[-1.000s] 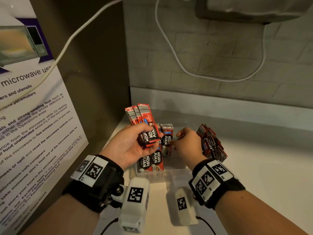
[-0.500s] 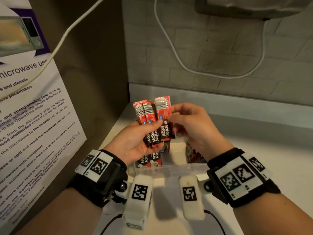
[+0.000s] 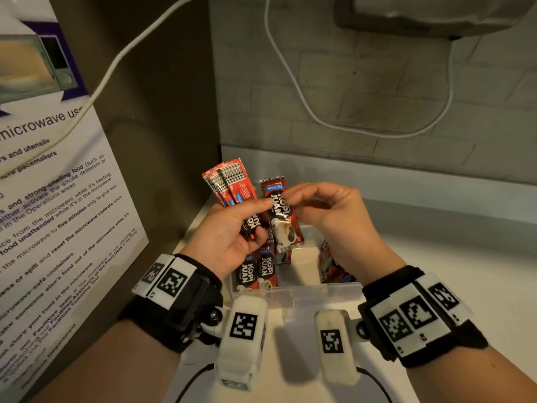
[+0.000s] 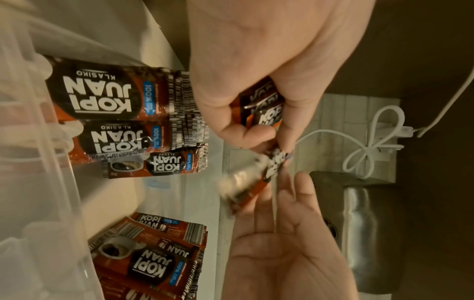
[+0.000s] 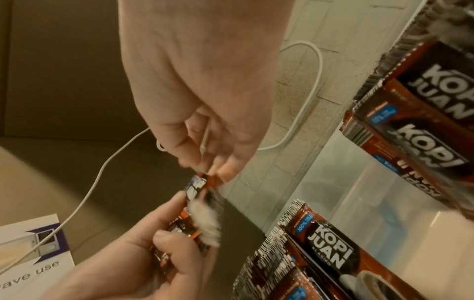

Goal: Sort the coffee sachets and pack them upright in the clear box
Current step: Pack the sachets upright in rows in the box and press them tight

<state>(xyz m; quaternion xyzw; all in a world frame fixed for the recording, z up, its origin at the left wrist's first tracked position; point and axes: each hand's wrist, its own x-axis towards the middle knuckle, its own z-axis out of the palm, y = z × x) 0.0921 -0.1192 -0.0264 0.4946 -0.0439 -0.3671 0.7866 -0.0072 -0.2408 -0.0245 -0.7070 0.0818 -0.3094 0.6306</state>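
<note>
Over the clear box my left hand grips a small fan of red Kopi Juan sachets, barcode backs toward me; the same bundle shows under its thumb in the left wrist view. Beside them my right hand pinches one sachet near its top, printed front facing me, lower end hanging over the box. That sachet is blurred in the wrist views. Several sachets stand upright at the box's left end. A looser bunch leans at its right end.
A tall panel with a microwave notice stands close on the left. A brick wall with a looping white cable rises behind the box. An appliance hangs at top right. The white counter stretches to the right.
My right hand rose from the box to the left hand's bundle, took the rightmost sachet, and now holds it lower with its printed front toward me. The left hand's fan tilted left.
</note>
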